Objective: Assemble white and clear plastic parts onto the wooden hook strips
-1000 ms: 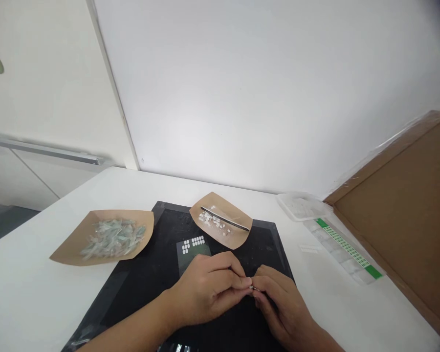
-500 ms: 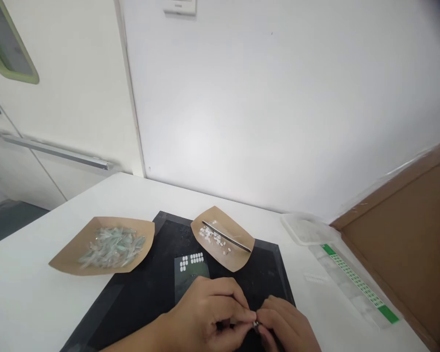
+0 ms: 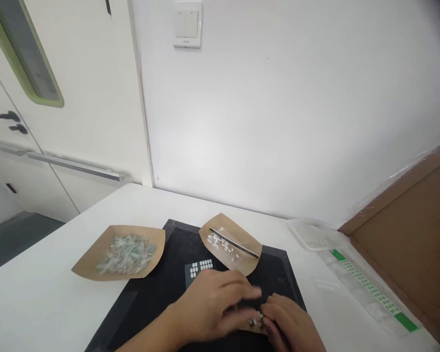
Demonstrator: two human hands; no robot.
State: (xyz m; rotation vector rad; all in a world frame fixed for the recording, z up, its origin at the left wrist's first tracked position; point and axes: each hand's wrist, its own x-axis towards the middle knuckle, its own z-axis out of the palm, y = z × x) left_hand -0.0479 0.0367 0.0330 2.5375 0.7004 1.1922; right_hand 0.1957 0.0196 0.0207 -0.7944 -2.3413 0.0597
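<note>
My left hand (image 3: 220, 305) is over the black mat (image 3: 154, 288), thumb and fingers apart and slightly blurred. Close by on its right, my right hand (image 3: 295, 322) has its fingertips pinched together on something too small to make out. Small shiny pieces (image 3: 255, 322) show between the hands, beside the right fingertips, with a brownish edge under them. Partly covered by my left hand, a dark card (image 3: 189, 281) bears rows of white oval stickers (image 3: 206, 264). Behind the hands, a brown paper tray (image 3: 245, 269) holds white bits and a thin dark stick, perhaps tweezers (image 3: 234, 243).
A second brown paper tray (image 3: 86, 266), heaped with clear greenish strips (image 3: 130, 254), stands at the left on the white table (image 3: 36, 293). To the right lie a clear plastic container (image 3: 311, 234) and a clear bag with a green printed strip (image 3: 374, 288). A cardboard box (image 3: 410, 225) stands beyond.
My left thumb and fingers have parted from their pinch beside my right hand, exposing the small shiny pieces. The right hand stays pinched. The view has tilted up and shifted left.
</note>
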